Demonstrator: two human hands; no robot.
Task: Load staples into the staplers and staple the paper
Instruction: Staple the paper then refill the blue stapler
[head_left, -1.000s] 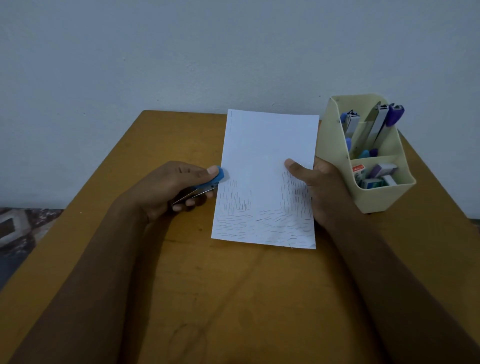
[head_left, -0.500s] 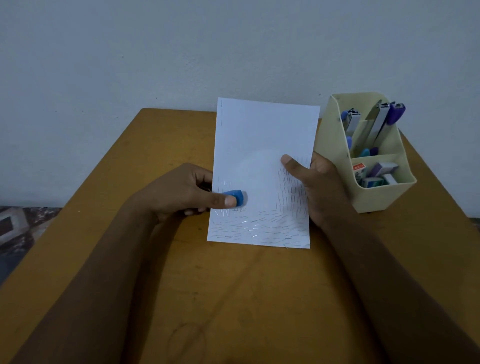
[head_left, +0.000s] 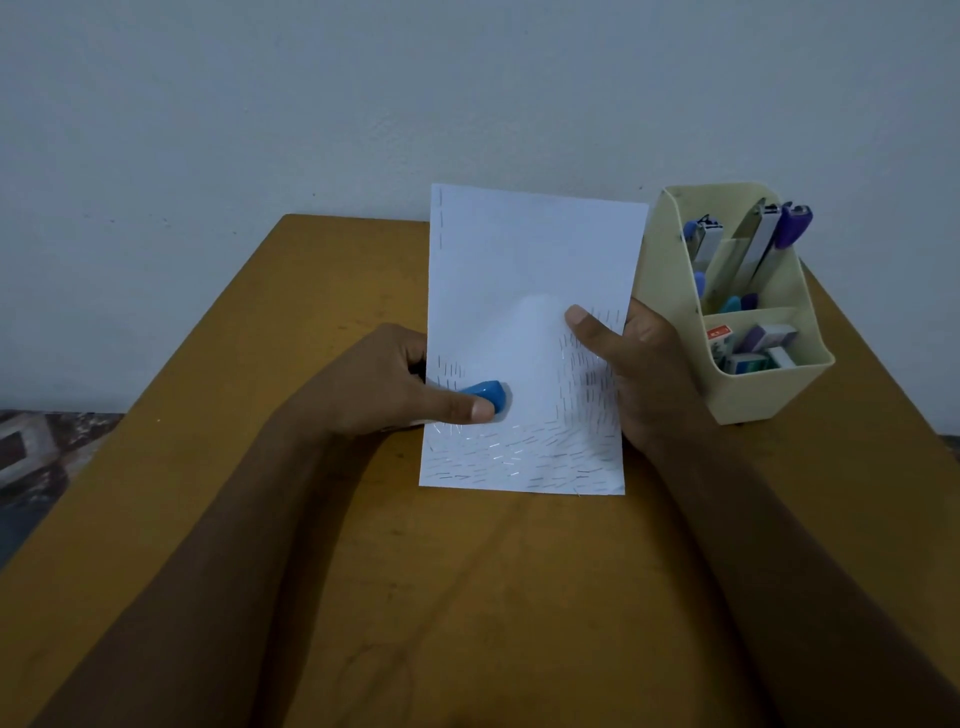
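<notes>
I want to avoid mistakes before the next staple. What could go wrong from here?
1. The stapler in the left hand sits among many old staples; a new one might hit them and jam.
2. The right hand pinches the paper by one edge only, so the sheet may bend or slip.
3. That hand is close to the beige box and could bump it.

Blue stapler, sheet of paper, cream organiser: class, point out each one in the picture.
blue stapler (head_left: 485, 393), head view, on its blue top end.
sheet of paper (head_left: 530, 249), head view, on its bare upper half.
cream organiser (head_left: 666, 262), head view, on its left outer wall.
</notes>
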